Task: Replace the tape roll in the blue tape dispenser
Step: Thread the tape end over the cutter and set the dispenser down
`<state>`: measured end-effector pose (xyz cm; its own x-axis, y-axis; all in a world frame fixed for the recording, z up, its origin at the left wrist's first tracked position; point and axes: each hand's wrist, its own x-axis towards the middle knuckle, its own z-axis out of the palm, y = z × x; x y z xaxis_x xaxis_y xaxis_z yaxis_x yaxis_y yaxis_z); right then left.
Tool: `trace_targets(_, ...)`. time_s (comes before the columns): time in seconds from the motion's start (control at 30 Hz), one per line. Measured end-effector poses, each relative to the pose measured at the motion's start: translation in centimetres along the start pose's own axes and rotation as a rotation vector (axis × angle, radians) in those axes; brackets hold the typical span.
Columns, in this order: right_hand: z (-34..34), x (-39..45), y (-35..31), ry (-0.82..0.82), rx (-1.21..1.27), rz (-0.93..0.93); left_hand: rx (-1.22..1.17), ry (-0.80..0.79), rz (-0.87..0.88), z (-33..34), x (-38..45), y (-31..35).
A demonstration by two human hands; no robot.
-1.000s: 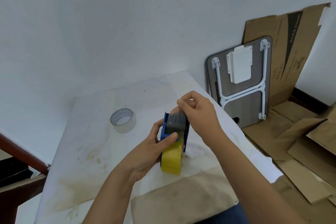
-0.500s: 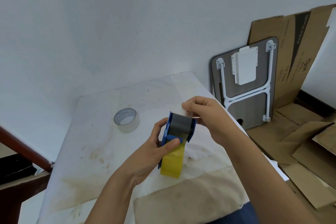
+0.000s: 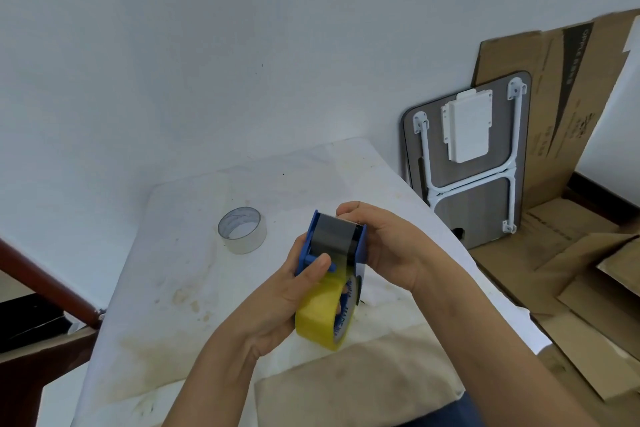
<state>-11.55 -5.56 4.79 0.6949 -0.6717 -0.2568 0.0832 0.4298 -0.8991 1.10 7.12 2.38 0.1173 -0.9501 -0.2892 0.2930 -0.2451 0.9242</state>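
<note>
I hold the blue tape dispenser (image 3: 361, 246) above the white table (image 3: 173, 288), with a yellow tape roll (image 3: 322, 315) seated in its lower end. A dark strip of tape runs over its top face. My left hand (image 3: 277, 302) grips the dispenser and roll from the left, thumb on the blue crossbar. My right hand (image 3: 391, 246) clasps the dispenser's right side, fingertips at its top edge. A spent, nearly clear tape roll (image 3: 242, 230) lies flat on the table, left of the dispenser and apart from both hands.
A beige cloth (image 3: 353, 388) lies at the table's near edge. A folded lap desk (image 3: 471, 163) leans on the wall to the right, with flattened cardboard (image 3: 571, 253) behind it and on the floor. A brown wooden rail (image 3: 41, 284) runs at the left.
My right hand has slid from the dispenser's top down onto its right side. The dispenser has tilted a little so its dark top face shows more. The left hand keeps its grip.
</note>
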Motion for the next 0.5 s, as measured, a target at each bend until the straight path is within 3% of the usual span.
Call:
trace_targets(0.3,0.1,0.1,0.5,-0.005,0.154,0.033,-0.200,0.054,-0.116,0.2,-0.5,1.5)
trace_targets(0.5,-0.5,0.3,0.5,-0.005,0.011,-0.135,-0.207,0.119,-0.111,-0.2,-0.5,2.9)
